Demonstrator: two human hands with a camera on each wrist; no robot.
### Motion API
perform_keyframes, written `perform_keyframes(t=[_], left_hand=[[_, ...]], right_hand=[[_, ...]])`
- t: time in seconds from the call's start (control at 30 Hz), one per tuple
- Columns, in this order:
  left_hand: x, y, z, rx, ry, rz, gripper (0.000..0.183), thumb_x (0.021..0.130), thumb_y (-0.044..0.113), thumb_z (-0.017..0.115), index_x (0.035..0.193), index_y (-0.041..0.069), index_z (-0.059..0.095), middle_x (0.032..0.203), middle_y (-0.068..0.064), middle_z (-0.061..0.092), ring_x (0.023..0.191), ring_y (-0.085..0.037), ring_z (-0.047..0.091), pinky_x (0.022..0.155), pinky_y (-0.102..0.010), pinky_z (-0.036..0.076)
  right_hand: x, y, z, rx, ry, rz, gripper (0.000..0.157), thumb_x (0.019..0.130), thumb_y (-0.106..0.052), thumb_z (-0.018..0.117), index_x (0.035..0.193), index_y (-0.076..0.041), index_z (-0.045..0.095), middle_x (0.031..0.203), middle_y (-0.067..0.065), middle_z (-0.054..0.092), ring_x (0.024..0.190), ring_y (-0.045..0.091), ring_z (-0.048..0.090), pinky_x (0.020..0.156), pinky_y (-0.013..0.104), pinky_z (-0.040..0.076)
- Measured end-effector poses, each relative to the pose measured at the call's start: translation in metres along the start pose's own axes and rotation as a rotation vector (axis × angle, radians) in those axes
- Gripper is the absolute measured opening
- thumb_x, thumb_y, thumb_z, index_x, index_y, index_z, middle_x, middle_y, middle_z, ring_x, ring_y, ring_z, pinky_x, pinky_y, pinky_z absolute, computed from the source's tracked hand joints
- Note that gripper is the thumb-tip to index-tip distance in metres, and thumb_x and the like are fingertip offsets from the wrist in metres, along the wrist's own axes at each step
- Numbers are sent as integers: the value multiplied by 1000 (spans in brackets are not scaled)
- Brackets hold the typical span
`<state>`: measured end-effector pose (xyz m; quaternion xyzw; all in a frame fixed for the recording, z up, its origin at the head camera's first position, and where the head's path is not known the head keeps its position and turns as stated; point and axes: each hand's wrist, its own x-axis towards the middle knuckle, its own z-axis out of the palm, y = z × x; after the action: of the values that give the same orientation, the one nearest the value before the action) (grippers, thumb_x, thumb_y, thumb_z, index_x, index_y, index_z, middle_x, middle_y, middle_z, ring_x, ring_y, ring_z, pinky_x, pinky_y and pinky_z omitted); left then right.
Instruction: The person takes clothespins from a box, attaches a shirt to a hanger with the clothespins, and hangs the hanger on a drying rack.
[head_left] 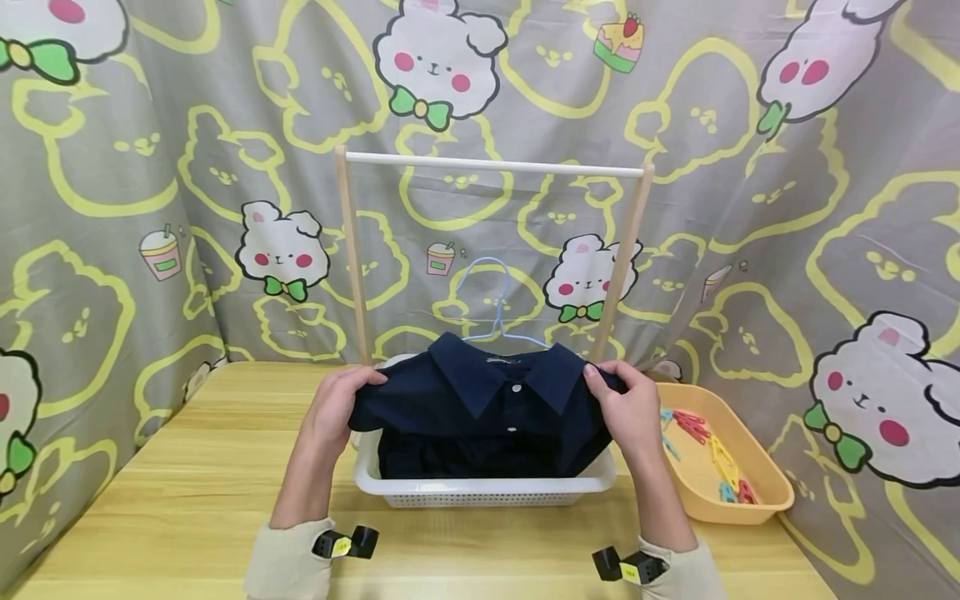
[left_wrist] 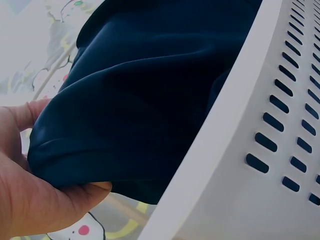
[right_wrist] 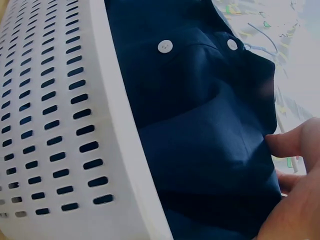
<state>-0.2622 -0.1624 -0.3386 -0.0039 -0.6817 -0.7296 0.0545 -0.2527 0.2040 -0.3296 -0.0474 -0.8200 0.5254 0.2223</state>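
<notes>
A dark navy collared shirt [head_left: 450,400] with white buttons lies bunched in a white perforated basket [head_left: 480,486], its collar spread toward the back. At the shirt's left shoulder side, my left hand [head_left: 335,408] pinches the cloth between thumb and fingers; the left wrist view shows the thumb under a fold of the shirt [left_wrist: 125,110]. My right hand [head_left: 632,408] grips the opposite shoulder, thumb on top. A light blue hanger [head_left: 498,312] rises behind the collar, its hook upright and its lower part hidden by the shirt.
Behind the basket stands a wooden rack with a white crossbar [head_left: 495,164]. To the right, an orange tray [head_left: 750,417] holds several coloured clothespins [head_left: 722,458]. All of this is on a light wooden table [head_left: 187,467], with a patterned curtain [head_left: 225,100] around it.
</notes>
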Motion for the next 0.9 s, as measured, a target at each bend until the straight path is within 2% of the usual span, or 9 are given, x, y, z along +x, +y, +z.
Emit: perform_keyframes(t=[0.27, 0.47, 0.73, 0.9], left_hand=[[-1, 1, 0, -44, 63, 2, 30, 90, 7, 60, 69, 20, 76, 78, 8, 67, 81, -12, 63, 78, -24, 54], [-2, 4, 0, -50, 89, -12, 28, 89, 7, 61, 68, 18, 75, 74, 7, 65, 80, -15, 61, 77, -25, 54], [-3, 4, 0, -51, 121, -18, 26, 87, 7, 63, 66, 18, 73, 72, 7, 63, 78, -15, 61, 76, -25, 53], [-3, 4, 0, -59, 146, -12, 25, 86, 8, 63, 65, 18, 73, 72, 7, 63, 77, -14, 61, 76, -25, 53]], right_hand=[[1, -2, -1, -69, -34, -40, 41, 96, -43, 67, 111, -5, 71, 117, 19, 70, 109, 31, 60, 96, 42, 45], [5, -7, -7, -163, -46, -95, 43, 97, -45, 65, 113, -5, 71, 116, 18, 70, 110, 34, 61, 98, 45, 46], [12, -11, -15, -227, -30, -159, 35, 99, -37, 64, 111, -4, 70, 104, 19, 73, 102, 32, 65, 93, 44, 46], [24, -10, -21, -294, -8, -202, 34, 100, -35, 62, 112, -3, 69, 100, 18, 73, 96, 33, 65, 86, 41, 46]])
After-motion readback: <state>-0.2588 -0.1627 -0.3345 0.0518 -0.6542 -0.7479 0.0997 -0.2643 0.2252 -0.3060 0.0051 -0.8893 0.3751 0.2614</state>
